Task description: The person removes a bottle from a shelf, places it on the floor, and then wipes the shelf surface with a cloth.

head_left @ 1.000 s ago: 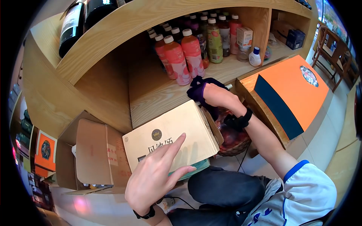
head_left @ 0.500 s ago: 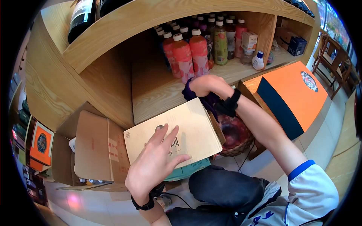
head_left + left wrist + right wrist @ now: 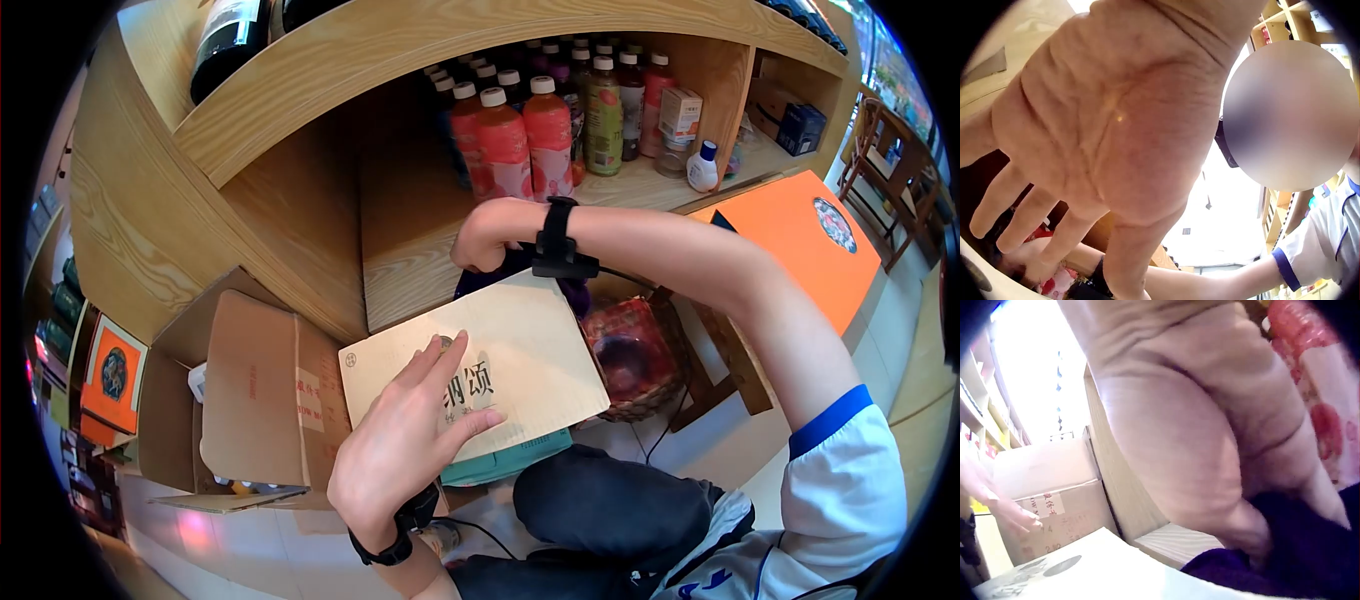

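Observation:
A dark purple cloth (image 3: 1310,544) is bunched in my right hand (image 3: 497,228), whose fingers and thumb grip it low over the wooden shelf (image 3: 408,285). In the head view most of the cloth is hidden by the hand and a cream cardboard box (image 3: 550,390). My left hand (image 3: 395,445) lies over the top of that box, fingers extended and thumb spread to the side. Pink-labelled drink bottles (image 3: 500,150) stand just behind my right hand. The left wrist view shows the open palm (image 3: 1104,125) close up.
An opened brown carton (image 3: 250,390) stands on the left, flaps up. On the right are an orange box (image 3: 800,250) and a woven basket (image 3: 650,400) with a red lining. A small white bottle (image 3: 703,168) stands near the shelf's front edge. A teal package (image 3: 510,460) lies under the cream box.
My right hand has moved left along the shelf with the cloth, to behind the cream box. My left hand has shifted slightly, its fingers lower over the box top.

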Action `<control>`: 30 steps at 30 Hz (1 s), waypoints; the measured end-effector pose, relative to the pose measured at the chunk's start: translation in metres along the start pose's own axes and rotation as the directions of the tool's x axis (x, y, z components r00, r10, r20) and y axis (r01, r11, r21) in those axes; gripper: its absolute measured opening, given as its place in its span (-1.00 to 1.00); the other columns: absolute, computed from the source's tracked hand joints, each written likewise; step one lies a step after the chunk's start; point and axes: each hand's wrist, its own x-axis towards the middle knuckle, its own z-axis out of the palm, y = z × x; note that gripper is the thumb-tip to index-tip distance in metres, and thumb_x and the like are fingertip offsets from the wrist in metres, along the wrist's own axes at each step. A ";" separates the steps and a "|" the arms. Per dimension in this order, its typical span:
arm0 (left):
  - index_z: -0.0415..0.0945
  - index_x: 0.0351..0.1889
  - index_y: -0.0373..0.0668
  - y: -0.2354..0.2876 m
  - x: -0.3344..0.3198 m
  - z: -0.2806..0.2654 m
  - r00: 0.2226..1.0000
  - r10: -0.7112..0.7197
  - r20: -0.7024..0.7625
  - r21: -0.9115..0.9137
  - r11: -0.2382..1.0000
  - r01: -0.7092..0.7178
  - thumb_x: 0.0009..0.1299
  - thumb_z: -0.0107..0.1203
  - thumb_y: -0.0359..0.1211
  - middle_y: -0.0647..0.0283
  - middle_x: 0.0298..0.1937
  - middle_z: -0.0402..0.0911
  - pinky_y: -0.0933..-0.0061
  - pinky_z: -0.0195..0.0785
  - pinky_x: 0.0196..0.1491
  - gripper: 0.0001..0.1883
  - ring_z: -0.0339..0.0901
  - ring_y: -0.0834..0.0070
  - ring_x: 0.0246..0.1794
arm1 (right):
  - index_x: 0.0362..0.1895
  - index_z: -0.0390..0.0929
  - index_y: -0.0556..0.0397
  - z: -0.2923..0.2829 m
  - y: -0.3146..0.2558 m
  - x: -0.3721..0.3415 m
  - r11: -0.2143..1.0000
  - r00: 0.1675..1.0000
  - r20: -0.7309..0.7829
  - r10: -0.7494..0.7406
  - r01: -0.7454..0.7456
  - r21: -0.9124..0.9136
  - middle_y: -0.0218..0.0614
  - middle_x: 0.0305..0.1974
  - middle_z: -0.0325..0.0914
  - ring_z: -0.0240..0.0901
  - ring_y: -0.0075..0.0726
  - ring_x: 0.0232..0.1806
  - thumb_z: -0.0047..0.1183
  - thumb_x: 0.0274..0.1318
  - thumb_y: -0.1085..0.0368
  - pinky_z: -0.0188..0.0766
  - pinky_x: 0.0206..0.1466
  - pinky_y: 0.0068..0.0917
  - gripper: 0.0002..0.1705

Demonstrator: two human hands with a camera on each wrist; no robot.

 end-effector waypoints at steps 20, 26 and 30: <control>0.28 0.48 -0.32 -0.004 -0.007 -0.009 0.998 0.029 -0.059 -0.038 0.999 -0.031 0.33 0.39 -0.09 -0.28 0.25 0.54 0.12 0.37 0.29 -0.15 0.50 -0.14 0.30 | -0.08 0.76 0.15 -0.045 -0.049 0.072 0.978 0.955 -0.294 0.022 -0.082 -0.192 0.02 -0.07 0.73 0.66 0.17 -0.03 0.31 -0.01 0.37 0.62 -0.09 0.09 -0.66; 0.26 0.48 -0.30 -0.004 -0.003 -0.009 0.999 0.024 -0.043 -0.051 0.998 -0.027 0.37 0.34 -0.07 -0.32 0.30 0.47 0.08 0.42 0.25 -0.17 0.49 -0.19 0.27 | -0.05 0.73 0.19 -0.061 -0.075 0.072 0.993 0.912 -0.399 -0.100 0.063 -0.104 0.02 -0.03 0.71 0.64 0.25 -0.01 0.20 0.03 0.45 0.61 -0.11 0.08 -0.66; 0.22 0.49 -0.31 -0.006 -0.005 -0.010 0.997 0.076 -0.032 -0.020 0.997 -0.077 0.42 0.26 -0.02 -0.37 0.34 0.42 0.05 0.46 0.21 -0.18 0.49 -0.24 0.25 | -0.04 0.70 0.22 -0.063 -0.075 0.080 0.978 0.899 -0.393 -0.191 0.141 -0.153 0.06 -0.03 0.69 0.62 0.30 -0.01 0.12 0.06 0.53 0.60 -0.11 0.02 -0.67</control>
